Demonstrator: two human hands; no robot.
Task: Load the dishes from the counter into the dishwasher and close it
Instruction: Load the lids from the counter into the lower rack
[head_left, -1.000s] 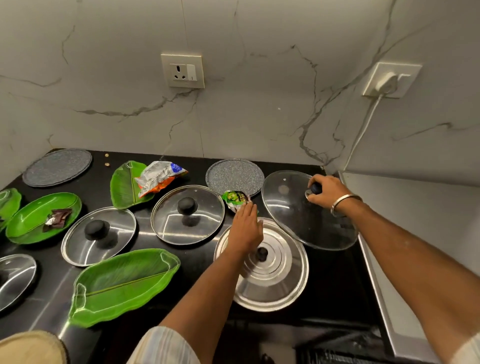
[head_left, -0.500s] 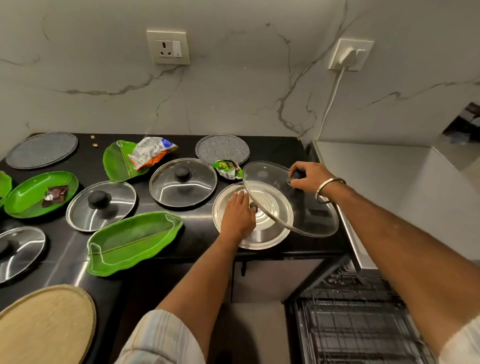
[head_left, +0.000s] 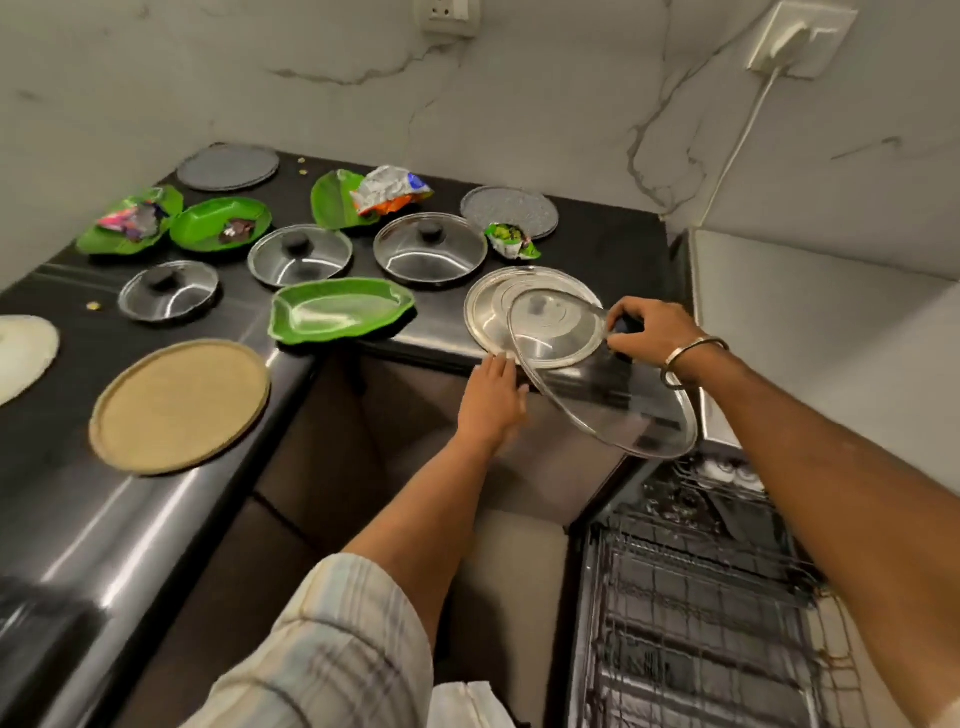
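While right hand (head_left: 657, 332) fingers pinch the round glass lid (head_left: 602, 384) — left hand (head_left: 491, 397) fingers lie straight.

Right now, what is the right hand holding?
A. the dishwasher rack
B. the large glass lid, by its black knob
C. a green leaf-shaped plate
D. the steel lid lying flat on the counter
B: the right hand grips the black knob of the tilted glass lid, raised off the counter above the steel lid.
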